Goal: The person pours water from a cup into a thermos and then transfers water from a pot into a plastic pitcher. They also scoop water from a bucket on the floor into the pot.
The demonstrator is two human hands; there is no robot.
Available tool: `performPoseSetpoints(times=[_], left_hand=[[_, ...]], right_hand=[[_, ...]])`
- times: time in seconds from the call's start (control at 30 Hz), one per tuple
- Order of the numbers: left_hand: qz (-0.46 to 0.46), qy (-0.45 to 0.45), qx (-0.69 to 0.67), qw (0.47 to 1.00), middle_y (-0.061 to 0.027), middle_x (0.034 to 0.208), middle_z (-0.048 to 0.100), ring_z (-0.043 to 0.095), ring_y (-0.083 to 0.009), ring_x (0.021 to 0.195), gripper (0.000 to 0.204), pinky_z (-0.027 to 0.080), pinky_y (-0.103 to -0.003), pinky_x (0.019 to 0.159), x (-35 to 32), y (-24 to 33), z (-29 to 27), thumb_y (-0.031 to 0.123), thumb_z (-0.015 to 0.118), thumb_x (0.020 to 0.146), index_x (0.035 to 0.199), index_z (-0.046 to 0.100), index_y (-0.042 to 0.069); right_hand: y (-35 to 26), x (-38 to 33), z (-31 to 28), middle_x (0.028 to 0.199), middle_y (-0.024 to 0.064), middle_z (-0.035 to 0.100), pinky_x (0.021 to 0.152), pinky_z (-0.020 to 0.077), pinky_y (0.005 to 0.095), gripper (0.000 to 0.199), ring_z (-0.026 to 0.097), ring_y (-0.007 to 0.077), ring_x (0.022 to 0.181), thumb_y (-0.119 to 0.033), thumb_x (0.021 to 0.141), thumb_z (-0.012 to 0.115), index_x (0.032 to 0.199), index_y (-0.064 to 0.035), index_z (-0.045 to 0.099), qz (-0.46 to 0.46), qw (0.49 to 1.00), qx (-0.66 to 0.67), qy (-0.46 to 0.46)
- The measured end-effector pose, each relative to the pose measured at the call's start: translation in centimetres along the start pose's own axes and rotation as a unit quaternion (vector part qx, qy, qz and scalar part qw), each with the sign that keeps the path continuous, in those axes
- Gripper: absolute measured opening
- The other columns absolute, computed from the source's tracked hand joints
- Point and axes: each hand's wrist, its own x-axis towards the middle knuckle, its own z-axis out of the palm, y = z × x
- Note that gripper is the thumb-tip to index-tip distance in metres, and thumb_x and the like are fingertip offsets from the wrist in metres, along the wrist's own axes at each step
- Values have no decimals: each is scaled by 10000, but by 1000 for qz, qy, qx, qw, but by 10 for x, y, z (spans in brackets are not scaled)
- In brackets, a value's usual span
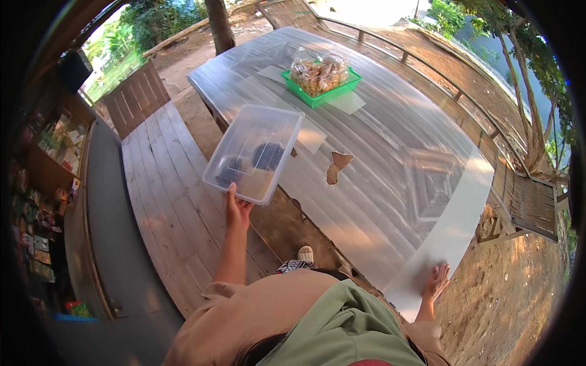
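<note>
My left hand [238,208] grips the lower edge of a clear rectangular plastic container [253,131], thumb on top. The container is held tilted above the gap between the wooden bench and the table. Dark rounded shapes show through its plastic; whether they lie inside or behind it I cannot tell. Flat on the near right corner of the table [366,213] rests my right hand [436,282], fingers stretched out and holding nothing. The table has a grey wood-patterned covering with a torn hole in it.
Toward the table's far end stands a green plastic basket [329,96] with bagged brown snacks [318,73]. A slatted wooden bench [165,177] runs along the left, and a bamboo bench [452,91] along the far right side. Shelves of small packaged goods [41,244] stand at far left.
</note>
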Motion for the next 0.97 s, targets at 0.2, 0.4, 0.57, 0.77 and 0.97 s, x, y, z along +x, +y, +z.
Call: performPoseSetpoints(times=[0.2, 0.4, 0.57, 0.77, 0.97], left_hand=[[12, 36, 60, 997, -95, 1152, 467, 511, -234, 997, 622, 445, -347, 752, 17, 31, -23, 443, 598, 741, 1207, 338, 124], [10, 53, 56, 997, -78, 1094, 505, 531, -213, 943, 593, 450, -336, 684, 103, 46, -10, 452, 615, 725, 1165, 380, 129], [-1, 30, 57, 998, -64, 1088, 512, 541, -209, 906, 607, 455, -340, 680, 247, 69, 10, 439, 641, 706, 1171, 380, 151], [-24, 11, 62, 998, -121, 1152, 433, 538, -269, 923, 740, 486, -365, 652, 434, 80, 72, 402, 677, 671, 1243, 277, 157], [-94, -69, 86, 989, -120, 1263, 343, 510, -306, 989, 739, 491, -411, 695, 579, 72, 117, 375, 677, 676, 1261, 281, 158]], right_hand=[[1, 13, 33, 1290, 110, 423, 1014, 116, 538, 438, 338, 241, 1240, -347, 903, 392, 1208, -43, 470, 55, 997, 56, 13], [-152, 36, 71, 1175, 184, 509, 1018, 204, 419, 370, 444, 308, 1142, -215, 875, 492, 1173, 3, 480, -96, 945, 302, 82], [-345, 39, 82, 1328, 136, 363, 1024, 135, 501, 431, 284, 276, 1266, -289, 883, 462, 1262, -91, 414, -192, 947, 252, -54], [-493, 18, 124, 1390, 114, 261, 1002, 94, 577, 520, 186, 287, 1305, -334, 836, 514, 1288, -116, 380, -226, 954, 174, -93], [-568, 9, 128, 1415, 106, 195, 965, -12, 648, 665, 130, 284, 1318, -427, 790, 545, 1335, -140, 293, -211, 967, 8, -145]])
